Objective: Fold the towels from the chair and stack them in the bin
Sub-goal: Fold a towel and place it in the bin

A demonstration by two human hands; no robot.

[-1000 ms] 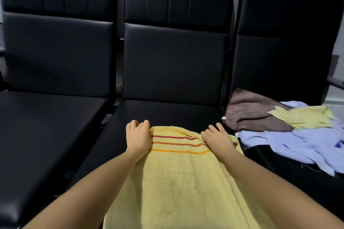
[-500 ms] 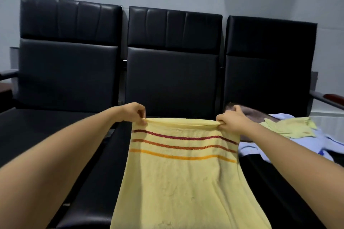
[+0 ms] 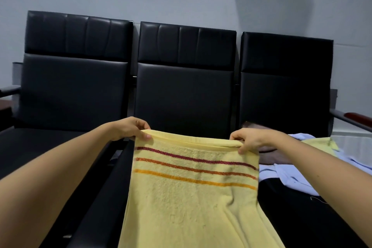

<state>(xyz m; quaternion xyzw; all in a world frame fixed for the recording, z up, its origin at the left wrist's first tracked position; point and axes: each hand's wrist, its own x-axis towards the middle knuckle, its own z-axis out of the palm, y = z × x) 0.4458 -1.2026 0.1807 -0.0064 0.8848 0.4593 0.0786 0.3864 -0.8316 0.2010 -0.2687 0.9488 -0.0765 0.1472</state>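
Note:
A yellow towel with three red and orange stripes hangs in front of me over the middle black chair. My left hand pinches its top left corner and my right hand pinches its top right corner, so the top edge is stretched between them. On the right chair seat lie more towels: a brown one, a pale blue one and a small yellow-green one. No bin is in view.
Three black padded chairs stand in a row against a grey wall. The left chair has a bare seat. A dark armrest with a red-brown end juts out at the right, and another armrest sits at the far left.
Both hands went from resting on the towel on the middle seat to pinching its top corners and lifting it. My view has tilted upward, showing more wall.

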